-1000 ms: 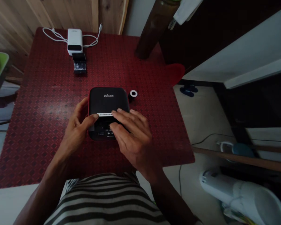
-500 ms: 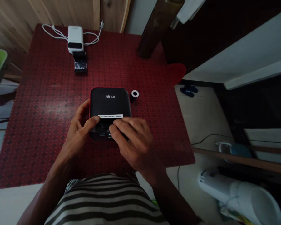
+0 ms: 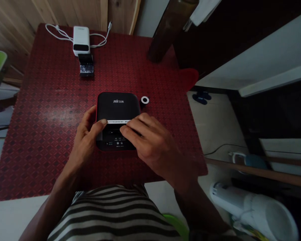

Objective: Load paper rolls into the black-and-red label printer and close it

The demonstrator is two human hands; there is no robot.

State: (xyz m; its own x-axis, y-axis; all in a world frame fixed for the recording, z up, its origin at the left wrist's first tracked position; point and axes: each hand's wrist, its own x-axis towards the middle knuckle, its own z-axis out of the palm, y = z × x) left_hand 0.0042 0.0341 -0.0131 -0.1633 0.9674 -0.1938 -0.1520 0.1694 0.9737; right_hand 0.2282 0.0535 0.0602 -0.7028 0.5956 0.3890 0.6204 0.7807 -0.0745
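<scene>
A black, square device (image 3: pixel 118 108) with rounded corners, a red rim and a white logo lies on the red patterned table. Across it runs a white printed strip, with a dark slot and small buttons on the near side. My left hand (image 3: pixel 86 135) grips its left edge, thumb on top beside the strip and fingers down the side. The fingers of my right hand (image 3: pixel 150 140) are bent and pressed together at the right end of the slot; whatever lies between their tips is hidden. Just beyond the device's right corner stands a small roll (image 3: pixel 144 100) with a white ring-shaped end.
At the back left of the table (image 3: pixel 52 134) are a white power bank (image 3: pixel 81 38) with a white cable and a small black case (image 3: pixel 86 67). A tall dark cylinder (image 3: pixel 162 36) stands at the back right. A red stool (image 3: pixel 190 78) shows past the right edge.
My right hand has shifted right and slightly up along the slot, uncovering more buttons. My left hand keeps its hold on the device, which stays in place.
</scene>
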